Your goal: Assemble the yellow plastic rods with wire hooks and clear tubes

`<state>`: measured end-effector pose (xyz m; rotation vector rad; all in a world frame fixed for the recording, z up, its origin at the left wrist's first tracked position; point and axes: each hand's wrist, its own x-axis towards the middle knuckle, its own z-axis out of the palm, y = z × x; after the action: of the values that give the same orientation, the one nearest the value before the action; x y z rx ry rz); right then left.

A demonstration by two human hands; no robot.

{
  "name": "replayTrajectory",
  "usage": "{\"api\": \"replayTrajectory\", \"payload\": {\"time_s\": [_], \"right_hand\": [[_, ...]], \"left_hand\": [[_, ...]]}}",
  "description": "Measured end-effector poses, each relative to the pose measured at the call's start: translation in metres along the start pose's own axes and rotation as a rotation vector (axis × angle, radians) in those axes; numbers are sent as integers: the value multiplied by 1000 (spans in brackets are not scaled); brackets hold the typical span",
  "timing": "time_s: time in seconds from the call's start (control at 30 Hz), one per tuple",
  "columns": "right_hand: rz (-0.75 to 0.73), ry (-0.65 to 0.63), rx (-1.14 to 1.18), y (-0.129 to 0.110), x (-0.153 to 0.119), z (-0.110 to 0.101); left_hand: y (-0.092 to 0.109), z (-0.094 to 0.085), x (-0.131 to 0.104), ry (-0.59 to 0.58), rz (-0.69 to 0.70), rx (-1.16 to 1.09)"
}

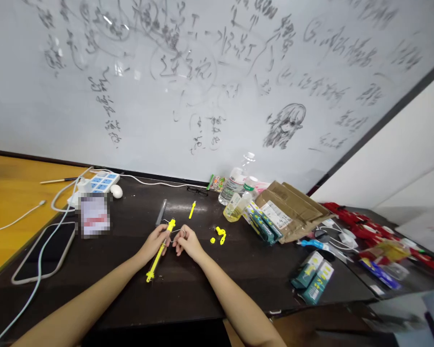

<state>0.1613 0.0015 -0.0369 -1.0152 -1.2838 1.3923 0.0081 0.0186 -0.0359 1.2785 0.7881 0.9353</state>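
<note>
My left hand [156,242] is closed around a long yellow plastic rod-like piece [154,266] with wider, knobbed ends, tilted above the dark table. Close beside it, my right hand [188,245] pinches a thin pale string or wire [174,232] that loops over to the yellow piece. Just beyond my left hand lies a clear tube [161,212]. A short yellow stick [192,210] rests farther back. To the right of my right hand are a small yellow cap-like part [212,240] and a curved yellow part [221,234].
At left lie a phone [45,253], a power strip [103,183] and cables. Back right hold bottles [233,185], green boxes [264,224] and a cardboard package [289,207]. Two more green boxes [316,284] sit near the right front edge. A whiteboard [148,120] stands behind.
</note>
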Motion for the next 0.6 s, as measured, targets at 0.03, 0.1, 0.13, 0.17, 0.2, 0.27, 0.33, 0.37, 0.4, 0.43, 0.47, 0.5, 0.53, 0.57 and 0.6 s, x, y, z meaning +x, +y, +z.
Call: {"api": "replayTrajectory", "payload": {"time_s": [0.03,0.1,0.13,0.17,0.2,0.27,0.33,0.37,0.4,0.43,0.47,0.5,0.53,0.57,0.6], "right_hand": [[2,-1,-1,-1,0,0],[-9,3,-6,-2,1,-2],[-24,9,-11,-2,0,-3],[-41,19,-21,-2,0,-4],[-54,30,-40,-3,-1,-5],[-58,58,-107,-3,-3,-5],[-57,85,-186,-3,-3,-5],[-67,96,-216,-3,-3,-5],[-83,103,-236,-3,-3,-5],[-100,107,-247,-2,-3,-6],[-112,108,-254,-2,-2,-6],[-120,108,-260,-2,-2,-6],[-124,109,-267,-3,-2,-7],[-134,111,-279,-4,-2,-7],[-152,114,-300,-6,-3,-8]], "left_hand": [[1,-1,0,3,-4,3],[4,-1,1,2,-9,15],[4,-1,1,-4,-8,23],[5,-1,1,-15,-6,35],[5,-1,0,-30,-2,51],[5,1,-2,-76,5,99],[6,2,-4,-124,9,155],[6,2,-6,-141,9,178],[7,3,-7,-153,9,193],[8,3,-7,-160,9,200],[8,2,-8,-164,8,203],[8,2,-8,-167,8,203],[8,2,-8,-170,8,202],[8,1,-8,-173,9,201],[7,0,-7,-175,9,202]]}}
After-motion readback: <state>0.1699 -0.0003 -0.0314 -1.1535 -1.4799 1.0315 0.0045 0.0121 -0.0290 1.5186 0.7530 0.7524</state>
